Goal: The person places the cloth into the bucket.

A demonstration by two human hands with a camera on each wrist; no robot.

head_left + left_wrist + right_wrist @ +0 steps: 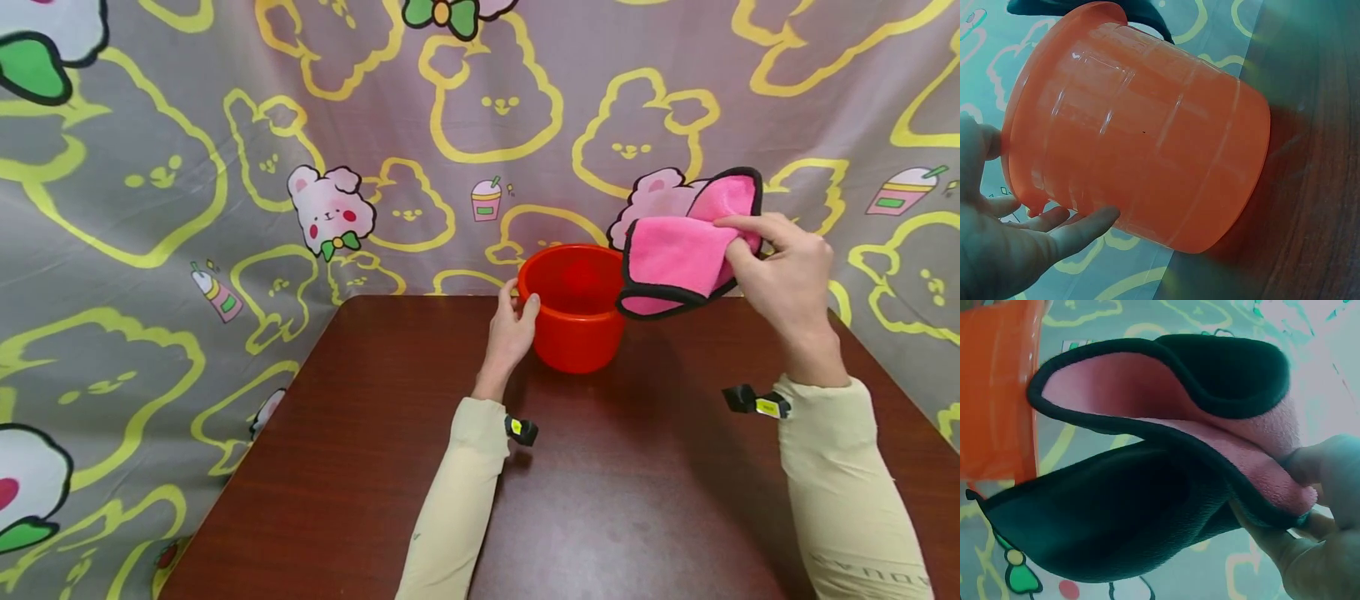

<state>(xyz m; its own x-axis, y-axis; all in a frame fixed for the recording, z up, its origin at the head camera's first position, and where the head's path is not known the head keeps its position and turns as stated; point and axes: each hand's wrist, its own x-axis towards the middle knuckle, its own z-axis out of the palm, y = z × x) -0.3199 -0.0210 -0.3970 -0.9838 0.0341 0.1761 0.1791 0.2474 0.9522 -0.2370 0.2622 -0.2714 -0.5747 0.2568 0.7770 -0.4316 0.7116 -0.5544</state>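
Note:
A red plastic bucket [577, 342] stands upright toward the far side of the table. My left hand [512, 333] holds it at the left of its rim, thumb toward me; in the left wrist view the fingers lie along the side of the bucket [1141, 131]. Up to the right, my right hand [787, 271] pinches a folded pink cloth [671, 254] with black edging between thumb and fingers. The cloth hangs in the air by the bucket's right rim. Its dark reverse side shows in the right wrist view, where the cloth [1104, 519] curls in loose folds.
The dark brown wooden table [360, 467] spreads in front of me with rounded far corners. Behind it and at both sides hangs a grey curtain [405, 125] with yellow outlined cartoon animals. A small black device sits on each wrist.

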